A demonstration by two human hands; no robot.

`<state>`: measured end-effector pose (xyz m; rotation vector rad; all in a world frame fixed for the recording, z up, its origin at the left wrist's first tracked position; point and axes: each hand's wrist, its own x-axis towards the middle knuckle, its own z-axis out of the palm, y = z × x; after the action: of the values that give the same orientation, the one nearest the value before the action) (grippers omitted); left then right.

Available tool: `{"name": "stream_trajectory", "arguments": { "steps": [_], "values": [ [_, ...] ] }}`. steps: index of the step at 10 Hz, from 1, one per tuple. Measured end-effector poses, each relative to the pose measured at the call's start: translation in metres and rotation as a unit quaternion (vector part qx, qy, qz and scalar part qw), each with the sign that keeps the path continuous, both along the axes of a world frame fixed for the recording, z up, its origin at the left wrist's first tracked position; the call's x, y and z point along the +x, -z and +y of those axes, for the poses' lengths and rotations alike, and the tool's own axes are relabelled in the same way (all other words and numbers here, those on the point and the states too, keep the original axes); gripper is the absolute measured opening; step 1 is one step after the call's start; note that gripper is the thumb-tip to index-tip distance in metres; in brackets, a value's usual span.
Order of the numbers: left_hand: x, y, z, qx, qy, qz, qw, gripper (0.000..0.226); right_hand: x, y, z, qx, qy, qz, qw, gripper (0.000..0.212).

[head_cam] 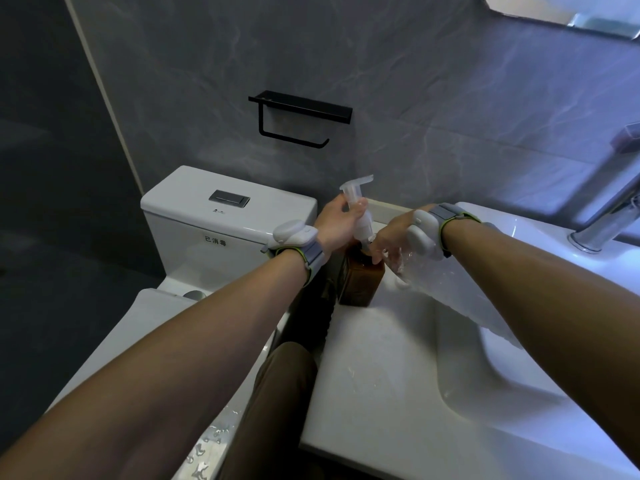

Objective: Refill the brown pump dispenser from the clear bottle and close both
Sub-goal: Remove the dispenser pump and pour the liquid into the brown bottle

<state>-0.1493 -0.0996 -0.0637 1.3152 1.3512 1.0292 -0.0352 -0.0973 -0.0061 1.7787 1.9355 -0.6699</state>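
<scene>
Brown pump dispenser (360,280) stands upright on the white basin counter (374,368), at its rear left corner, just beside the toilet cistern (207,216). Left hand (337,225) grips the clear pump head (358,209), fingers clamped around its collar; the pump is tilted, nozzle pointing right, its lower end at the dispenser neck. Whether it is threaded on cannot be told. Right hand (389,237) is at the dispenser's neck and shoulder, fingers curled down against it; the exact grip is partly hidden. Clear bottle (446,289) lies blurred beneath the right wrist, over the basin edge; contact with the hand cannot be told. Both wrists carry grey bands with white modules. Chrome tap (602,223) at far right.
</scene>
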Motion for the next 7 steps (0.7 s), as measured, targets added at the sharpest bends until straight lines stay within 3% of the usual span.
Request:
{"name": "stream_trajectory", "arguments": {
  "steps": [2, 4, 5, 6, 7],
  "values": [
    [-0.0002, -0.0011, 0.0014, -0.013, 0.003, -0.003, 1.000, 0.047, -0.0068, 0.0086, 0.0167, -0.090, 0.064, -0.045, 0.993, 0.028],
    [0.0004, -0.0013, 0.0018, -0.019, 0.001, -0.002, 1.000, 0.047, -0.0063, 0.0108, 0.0203, -0.070, 0.055, -0.056, 0.994, 0.035],
    [0.0001, -0.0010, 0.0021, -0.019, 0.004, 0.002, 1.000, 0.049, -0.0010, 0.0081, 0.0178, -0.036, 0.047, -0.014, 0.998, 0.021],
    [0.0001, -0.0010, 0.0020, -0.019, -0.001, -0.005, 1.000, 0.047, -0.0004, 0.0087, 0.0180, -0.028, 0.023, 0.007, 0.999, 0.021],
    [0.0006, -0.0019, 0.0013, -0.017, -0.003, -0.005, 1.000, 0.044, -0.0027, 0.0050, 0.0172, -0.046, 0.045, -0.032, 0.997, 0.024]
  ]
}}
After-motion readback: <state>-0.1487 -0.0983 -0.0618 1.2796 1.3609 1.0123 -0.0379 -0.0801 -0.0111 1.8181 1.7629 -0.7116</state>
